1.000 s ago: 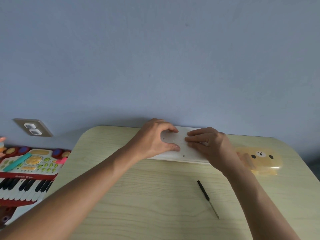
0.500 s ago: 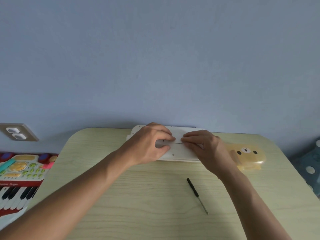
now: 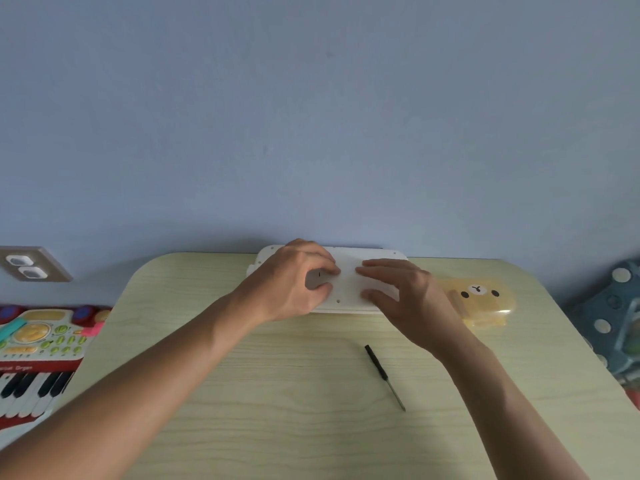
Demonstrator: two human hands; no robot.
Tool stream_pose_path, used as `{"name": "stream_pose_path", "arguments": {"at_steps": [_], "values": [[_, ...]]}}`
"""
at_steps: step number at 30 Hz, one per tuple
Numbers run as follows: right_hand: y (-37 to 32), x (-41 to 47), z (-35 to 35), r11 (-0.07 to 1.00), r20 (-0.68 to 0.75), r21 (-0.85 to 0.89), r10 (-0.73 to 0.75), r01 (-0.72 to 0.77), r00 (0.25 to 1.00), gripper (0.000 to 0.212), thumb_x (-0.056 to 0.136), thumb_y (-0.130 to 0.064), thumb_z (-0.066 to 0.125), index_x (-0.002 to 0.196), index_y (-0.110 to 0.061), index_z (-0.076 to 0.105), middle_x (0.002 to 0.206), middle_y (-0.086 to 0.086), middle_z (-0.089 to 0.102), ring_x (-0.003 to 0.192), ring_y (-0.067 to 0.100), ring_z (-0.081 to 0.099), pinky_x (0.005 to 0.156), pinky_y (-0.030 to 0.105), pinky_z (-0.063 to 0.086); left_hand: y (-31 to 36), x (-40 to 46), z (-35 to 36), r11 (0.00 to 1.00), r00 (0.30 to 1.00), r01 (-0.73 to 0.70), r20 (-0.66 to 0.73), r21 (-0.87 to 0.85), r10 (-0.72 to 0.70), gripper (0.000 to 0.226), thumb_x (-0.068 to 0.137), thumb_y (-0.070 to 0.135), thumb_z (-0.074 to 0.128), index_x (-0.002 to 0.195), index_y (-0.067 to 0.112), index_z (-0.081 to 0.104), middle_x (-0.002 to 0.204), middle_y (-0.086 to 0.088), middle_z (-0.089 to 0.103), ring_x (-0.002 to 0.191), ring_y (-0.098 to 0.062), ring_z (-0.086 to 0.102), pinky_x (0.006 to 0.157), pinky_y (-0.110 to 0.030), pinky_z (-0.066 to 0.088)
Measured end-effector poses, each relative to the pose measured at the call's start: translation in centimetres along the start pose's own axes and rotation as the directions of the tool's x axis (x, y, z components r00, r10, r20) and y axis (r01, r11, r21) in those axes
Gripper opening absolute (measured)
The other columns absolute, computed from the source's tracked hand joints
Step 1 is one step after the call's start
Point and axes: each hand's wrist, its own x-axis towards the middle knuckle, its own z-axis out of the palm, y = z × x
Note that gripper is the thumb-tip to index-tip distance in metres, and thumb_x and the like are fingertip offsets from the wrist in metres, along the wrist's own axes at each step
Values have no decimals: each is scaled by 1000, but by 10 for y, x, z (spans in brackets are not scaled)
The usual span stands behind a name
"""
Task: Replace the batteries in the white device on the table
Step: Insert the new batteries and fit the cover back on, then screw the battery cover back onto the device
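A long white device (image 3: 349, 287) lies flat at the far edge of the light wooden table (image 3: 277, 393), against the blue wall. My left hand (image 3: 294, 282) rests on its left half, thumb and fingertips pinched around a small patch of the white surface. My right hand (image 3: 401, 296) lies on its right half, fingers spread and pressing on the surface, thumb at the near edge. The hands hide much of the device. No batteries are visible. A small black-handled screwdriver (image 3: 383, 375) lies on the table nearer to me, apart from both hands.
A translucent yellow bear-face box (image 3: 485, 299) sits right of the device. A red toy keyboard (image 3: 38, 351) stands off the table's left side below a wall socket (image 3: 31, 266). A blue dotted object (image 3: 613, 317) is at the right edge.
The view has shifted, so the table sits more to the right in frame. My right fingers have spread wider on the device. Both hands stay on it; the screwdriver has not moved.
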Motion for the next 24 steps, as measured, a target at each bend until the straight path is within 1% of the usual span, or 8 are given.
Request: {"name": "stream_pose_path", "arguments": {"at_steps": [3, 5, 8, 13, 16, 18, 21, 24], "values": [[-10, -16, -19, 999, 15, -15, 42, -42, 999, 11, 78, -35, 81, 85, -30, 76, 91, -15, 70, 86, 4, 65, 75, 23, 52, 3, 4, 1, 1000, 1000, 12, 5, -18, -12, 25, 82, 32, 75, 106, 26, 75, 113, 16, 68, 114, -4, 55, 100, -16, 40], [-19, -24, -29, 987, 145, -50, 160, -154, 976, 21, 72, -49, 79, 71, -30, 69, 75, -14, 68, 72, 4, 63, 67, 25, 50, 3, 6, 4, 999, 1000, 28, -2, -34, -28, 29, 82, 40, 76, 108, 27, 74, 113, 15, 67, 114, -6, 55, 101, -29, 45], [-32, -35, -32, 953, 323, -176, 293, -247, 900, 34, 68, -55, 81, 67, -25, 66, 70, -10, 69, 69, 4, 62, 70, 14, 42, 5, 10, 11, 999, 999, 46, -13, -23, -46, 46, 82, 50, 75, 122, 27, 71, 121, 14, 63, 121, -6, 51, 104, -27, 43], [-40, -45, -22, 927, 431, -265, 360, -265, 827, 35, 69, -53, 81, 71, -20, 68, 72, -7, 68, 72, 11, 65, 70, 32, 57, 5, 15, 18, 995, 996, 93, 11, -22, -93, 63, 78, 55, 77, 132, 23, 64, 129, 13, 58, 129, -7, 44, 106, -21, 34], [-38, -44, -16, 919, 451, -271, 383, -285, 807, 30, 73, -47, 79, 74, -18, 70, 77, -4, 69, 73, 15, 64, 68, 31, 53, 3, 16, 19, 994, 995, 99, 19, -36, -98, 63, 77, 54, 78, 130, 23, 65, 128, 14, 57, 127, -7, 44, 104, -18, 30], [-36, -42, -14, 916, 464, -275, 394, -294, 794, 29, 79, -37, 75, 77, -9, 70, 75, 4, 71, 63, 19, 61, 59, 30, 49, 3, 17, 20, 994, 995, 99, 14, -43, -98, 63, 76, 54, 79, 130, 23, 66, 127, 14, 57, 127, -6, 43, 103, -17, 28], [-34, -37, -18, 924, 496, -202, 382, -324, 779, 24, 87, -26, 65, 81, -2, 68, 66, 9, 71, 48, 21, 61, 49, 29, 49, 2, 17, 21, 994, 995, 98, 1, -49, -98, 63, 76, 54, 79, 129, 24, 65, 127, 16, 56, 127, -4, 41, 103, -17, 28], [-30, -21, -33, 928, 412, -11, 343, -372, 844, 18, 90, -25, 67, 75, -16, 70, 64, 4, 75, 54, 17, 73, 65, 35, 58, 0, 16, 23, 995, 996, 86, -13, -55, -87, 64, 75, 57, 77, 129, 24, 66, 126, 17, 56, 126, -4, 42, 109, -22, 34]]}}
